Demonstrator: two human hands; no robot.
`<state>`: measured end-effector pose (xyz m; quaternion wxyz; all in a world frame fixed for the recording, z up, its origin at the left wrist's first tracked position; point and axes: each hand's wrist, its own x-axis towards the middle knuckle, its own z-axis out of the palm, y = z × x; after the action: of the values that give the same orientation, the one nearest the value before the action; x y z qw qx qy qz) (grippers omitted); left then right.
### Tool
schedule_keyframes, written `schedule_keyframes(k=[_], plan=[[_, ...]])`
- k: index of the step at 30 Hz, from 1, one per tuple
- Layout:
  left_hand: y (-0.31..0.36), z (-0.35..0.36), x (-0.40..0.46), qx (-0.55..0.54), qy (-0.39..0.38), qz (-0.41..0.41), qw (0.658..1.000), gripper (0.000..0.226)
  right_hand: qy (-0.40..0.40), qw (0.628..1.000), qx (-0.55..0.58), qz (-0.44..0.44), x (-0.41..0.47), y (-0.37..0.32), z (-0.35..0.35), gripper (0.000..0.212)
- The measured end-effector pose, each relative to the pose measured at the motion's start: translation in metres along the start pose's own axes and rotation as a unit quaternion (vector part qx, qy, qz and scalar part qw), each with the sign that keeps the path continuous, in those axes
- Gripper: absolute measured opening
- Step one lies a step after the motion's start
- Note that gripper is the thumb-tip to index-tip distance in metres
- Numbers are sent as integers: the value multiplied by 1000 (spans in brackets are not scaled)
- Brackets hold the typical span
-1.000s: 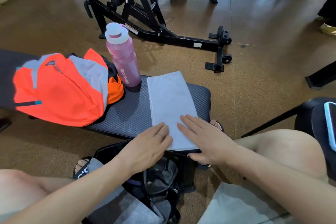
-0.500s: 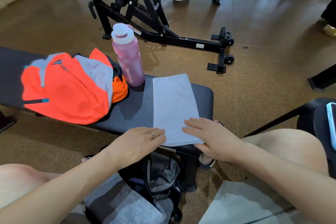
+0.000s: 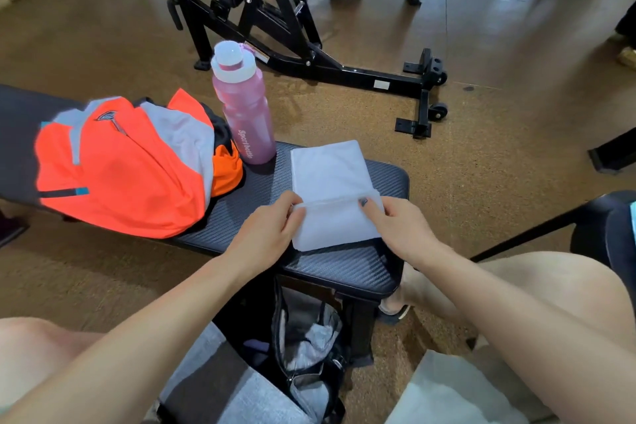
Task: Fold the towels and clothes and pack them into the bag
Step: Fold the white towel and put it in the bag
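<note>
- Folding is the step in hand: I have the pale grey towel (image 3: 330,179) on the padded surface (image 3: 347,268), and its near end is lifted and turned over, so a doubled edge runs straight across between my two hands.
- My left hand (image 3: 266,234) is closed in a pinch on the left corner of that turned edge, thumb on top and fingers curled under the cloth.
- My right hand (image 3: 399,227) pinches the right corner the same way; the thumb with its dark-painted nail presses down on the fold line, and the other fingers are tucked beneath.
- Both forearms reach out from my body at about the same height, wrists low over the surface, hands well apart at the towel's two sides.
- The rest of the towel lies flat beyond my fingertips, reaching away toward the far edge of the surface.
- Next, as I judge it, I carry both corners forward together and lay them on the far end, keeping the sides lined up, then press the crease flat with my palms.
- The risk I see is one corner running ahead of the other and skewing the fold.
- Beyond my left hand stands the pink bottle (image 3: 244,113), and further off to that side lies the orange and grey jacket (image 3: 124,169), not yet folded.
- The bag (image 3: 309,348) sits open below my wrists, on the floor between my knees, with some grey cloth already inside.
- Another pale piece of cloth (image 3: 457,392) rests by my right thigh; I cannot tell what it is.
</note>
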<state>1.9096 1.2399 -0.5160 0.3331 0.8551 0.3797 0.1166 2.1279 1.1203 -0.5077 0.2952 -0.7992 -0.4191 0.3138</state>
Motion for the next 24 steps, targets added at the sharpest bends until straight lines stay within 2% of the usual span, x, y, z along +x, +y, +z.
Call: schedule_keyframes(k=[2,5,9,15,22,24], plan=[[-2,5,5,3,13,-14,1000,16,48,995,-90,-2,2,-2,10,53],[-4,11,10,22,19,-12,1000,15,106,965,-239,-2,1,-4,20,44],[-2,13,7,34,27,-2,999,14,108,965,-237,-19,-2,7,24,34],[-5,15,-10,24,20,-12,999,17,109,969,-209,-71,-8,19,22,35],[8,26,3,173,30,-4,984,22,121,952,-282,1,-2,16,28,44],[10,30,4,225,37,-1,974,22,137,950,-281,7,-1,17,31,38]])
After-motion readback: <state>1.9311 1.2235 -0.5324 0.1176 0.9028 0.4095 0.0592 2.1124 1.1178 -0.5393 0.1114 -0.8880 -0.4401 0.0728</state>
